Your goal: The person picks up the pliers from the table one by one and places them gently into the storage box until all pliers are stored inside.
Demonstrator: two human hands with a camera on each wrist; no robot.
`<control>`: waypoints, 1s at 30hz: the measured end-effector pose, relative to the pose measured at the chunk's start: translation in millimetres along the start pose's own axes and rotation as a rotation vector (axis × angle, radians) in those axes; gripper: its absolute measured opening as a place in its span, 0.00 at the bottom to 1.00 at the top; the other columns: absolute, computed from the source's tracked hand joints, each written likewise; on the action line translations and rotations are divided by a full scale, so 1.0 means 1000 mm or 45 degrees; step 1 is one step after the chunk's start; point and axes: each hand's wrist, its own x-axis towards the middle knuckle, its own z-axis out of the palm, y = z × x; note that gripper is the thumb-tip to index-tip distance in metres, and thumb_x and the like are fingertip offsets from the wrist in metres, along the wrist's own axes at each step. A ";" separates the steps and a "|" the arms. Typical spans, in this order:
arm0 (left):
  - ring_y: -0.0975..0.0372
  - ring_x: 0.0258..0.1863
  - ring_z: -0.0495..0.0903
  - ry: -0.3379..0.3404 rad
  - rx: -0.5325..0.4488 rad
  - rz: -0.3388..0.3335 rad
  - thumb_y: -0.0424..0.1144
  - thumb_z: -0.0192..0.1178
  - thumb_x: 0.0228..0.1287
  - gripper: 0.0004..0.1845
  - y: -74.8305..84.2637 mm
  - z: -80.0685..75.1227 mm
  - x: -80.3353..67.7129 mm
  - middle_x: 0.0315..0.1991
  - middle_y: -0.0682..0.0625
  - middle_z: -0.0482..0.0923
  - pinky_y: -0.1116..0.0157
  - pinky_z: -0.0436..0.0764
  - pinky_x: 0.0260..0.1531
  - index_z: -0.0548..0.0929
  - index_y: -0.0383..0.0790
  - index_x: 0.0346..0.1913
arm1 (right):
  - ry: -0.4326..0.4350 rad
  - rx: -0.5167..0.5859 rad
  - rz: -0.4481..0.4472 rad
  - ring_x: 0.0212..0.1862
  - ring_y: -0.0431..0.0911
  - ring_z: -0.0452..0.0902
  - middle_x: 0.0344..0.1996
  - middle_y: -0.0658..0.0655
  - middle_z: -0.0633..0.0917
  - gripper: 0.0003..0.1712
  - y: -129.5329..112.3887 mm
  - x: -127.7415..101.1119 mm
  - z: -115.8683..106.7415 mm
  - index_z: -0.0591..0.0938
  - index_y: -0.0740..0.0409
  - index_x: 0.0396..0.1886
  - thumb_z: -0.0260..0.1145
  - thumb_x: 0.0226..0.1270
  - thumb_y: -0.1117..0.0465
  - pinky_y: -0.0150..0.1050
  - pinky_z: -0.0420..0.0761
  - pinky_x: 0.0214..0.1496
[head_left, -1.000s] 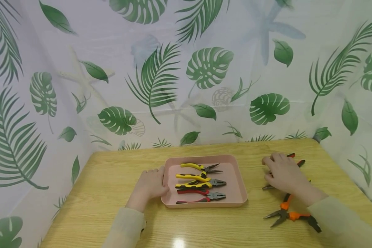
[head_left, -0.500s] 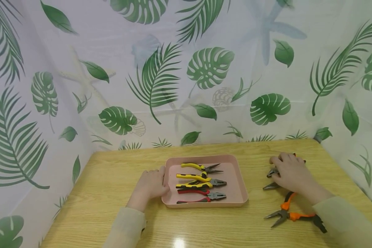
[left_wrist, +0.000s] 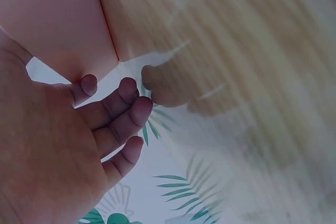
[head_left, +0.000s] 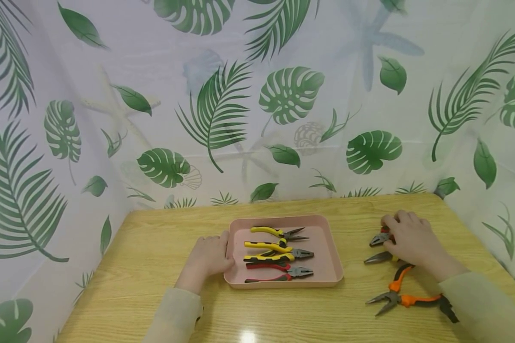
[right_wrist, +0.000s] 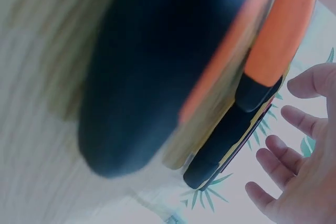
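Right hand (head_left: 412,240) rests over the red pliers (head_left: 379,238) on the surface (head_left: 154,267), fingers curled onto the handles; grip itself hidden. Grey-nosed pliers (head_left: 377,257) lie just beside, orange pliers (head_left: 405,299) nearer. Left hand (head_left: 208,257) touches the tray (head_left: 326,247) rim, fingers relaxed. Right-wrist view is blurred.

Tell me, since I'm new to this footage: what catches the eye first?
A pink tray at the table's middle holds three pliers with yellow or red handles, and the left hand rests against its left rim. To the right, the right hand covers more pliers, with orange-handled pliers lying nearer the person.
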 end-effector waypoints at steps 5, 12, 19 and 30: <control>0.53 0.37 0.79 0.002 0.004 -0.008 0.49 0.65 0.62 0.24 -0.001 0.002 0.001 0.38 0.45 0.82 0.46 0.79 0.57 0.74 0.39 0.54 | 0.004 -0.010 0.017 0.48 0.66 0.74 0.50 0.73 0.78 0.28 0.010 0.000 0.004 0.79 0.63 0.60 0.72 0.64 0.55 0.66 0.74 0.44; 0.53 0.37 0.79 0.003 0.005 -0.012 0.50 0.65 0.62 0.23 -0.001 0.003 0.003 0.37 0.46 0.82 0.47 0.78 0.57 0.74 0.40 0.54 | -0.018 0.034 0.053 0.51 0.68 0.73 0.51 0.74 0.77 0.26 0.020 -0.002 0.007 0.79 0.61 0.59 0.72 0.65 0.54 0.70 0.72 0.47; 0.53 0.38 0.80 0.003 0.002 -0.018 0.50 0.65 0.62 0.25 -0.001 0.003 0.002 0.39 0.45 0.83 0.46 0.78 0.58 0.75 0.40 0.57 | -0.037 0.038 0.077 0.54 0.72 0.72 0.55 0.77 0.76 0.26 0.027 -0.001 0.010 0.78 0.61 0.60 0.69 0.67 0.54 0.73 0.71 0.49; 0.52 0.39 0.81 0.007 0.009 -0.016 0.49 0.64 0.63 0.26 -0.001 0.001 0.001 0.41 0.44 0.84 0.48 0.78 0.57 0.75 0.39 0.59 | -0.059 0.086 0.069 0.53 0.73 0.72 0.54 0.78 0.73 0.30 0.031 0.006 0.009 0.77 0.63 0.61 0.73 0.64 0.52 0.72 0.74 0.47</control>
